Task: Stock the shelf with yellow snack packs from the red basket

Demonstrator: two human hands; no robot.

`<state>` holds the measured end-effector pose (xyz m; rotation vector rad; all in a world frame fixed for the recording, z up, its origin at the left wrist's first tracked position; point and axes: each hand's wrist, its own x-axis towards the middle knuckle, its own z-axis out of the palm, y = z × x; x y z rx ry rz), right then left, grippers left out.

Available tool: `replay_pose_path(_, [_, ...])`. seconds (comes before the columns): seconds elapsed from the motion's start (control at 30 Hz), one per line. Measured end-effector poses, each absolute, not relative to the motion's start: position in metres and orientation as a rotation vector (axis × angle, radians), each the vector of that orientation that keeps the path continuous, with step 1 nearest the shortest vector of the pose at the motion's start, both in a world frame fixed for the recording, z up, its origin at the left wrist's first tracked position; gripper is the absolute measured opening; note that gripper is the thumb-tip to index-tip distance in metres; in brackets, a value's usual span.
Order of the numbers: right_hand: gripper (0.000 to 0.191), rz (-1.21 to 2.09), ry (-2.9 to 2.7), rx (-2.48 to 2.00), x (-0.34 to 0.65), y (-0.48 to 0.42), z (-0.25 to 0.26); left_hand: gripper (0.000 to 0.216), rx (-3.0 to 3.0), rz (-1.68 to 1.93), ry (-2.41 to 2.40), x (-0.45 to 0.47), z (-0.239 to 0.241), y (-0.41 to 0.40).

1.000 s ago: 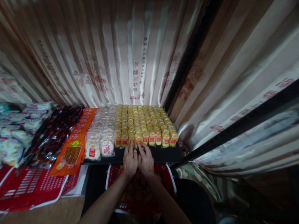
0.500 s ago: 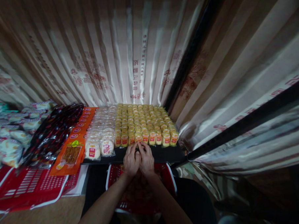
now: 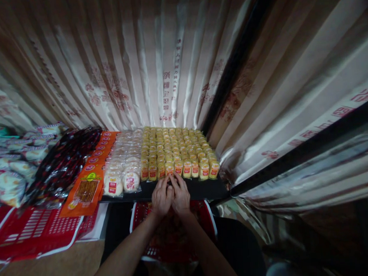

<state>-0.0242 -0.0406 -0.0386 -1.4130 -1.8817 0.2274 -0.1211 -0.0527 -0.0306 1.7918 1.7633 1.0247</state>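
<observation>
And now both hands are meeting! At the lower centre of the frame, the left hand is edging rightward and closing the gap that was showing a second ago, while the right hand is keeping much the same spot. Their fingertips are coming together at the front of the yellow packets, which are standing in tight ranks just right of centre on the black shelf.

Neither hand is clenching; fingers are stretching forward, slightly bent. Whether they are pinching a packet or merely pressing on one, I cannot tell, because the fingers are hiding the contact. The third packet from the left along the front is showing more of its face now, so the work seems to be narrowing to its right-hand neighbour, and the front row is looking fairly even.

Left of the ranks, the round white packets are sitting untouched, and below the forearms a red basket is resting at lower centre, its contents too dark for naming.
</observation>
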Motion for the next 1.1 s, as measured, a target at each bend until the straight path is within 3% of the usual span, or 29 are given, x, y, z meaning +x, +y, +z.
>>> replay_pose_path(0.6, [0.040, 0.318, -1.759, -1.139, -0.014, -0.063, -0.042, 0.037, 1.775, 1.103, 1.699, -0.125, -0.026, -0.054])
replay_pose_path(0.87, [0.028, 0.540, -1.995, -1.330, 0.001, -0.097, -0.060, 0.029, 1.844, 1.182, 1.539, -0.123, -0.032, -0.090])
replay_pose_path(0.97, [0.027, 0.872, -2.235, -1.565, 0.000, -0.098, -0.081, 0.030, 1.836, 0.993, 1.580, -0.123, -0.053, -0.112])
replay_pose_path(1.1, [0.024, 1.143, -2.368, -1.599, -0.006, -0.103, -0.108, 0.032, 1.712, 0.311, 1.687, -0.133, -0.086, -0.127])
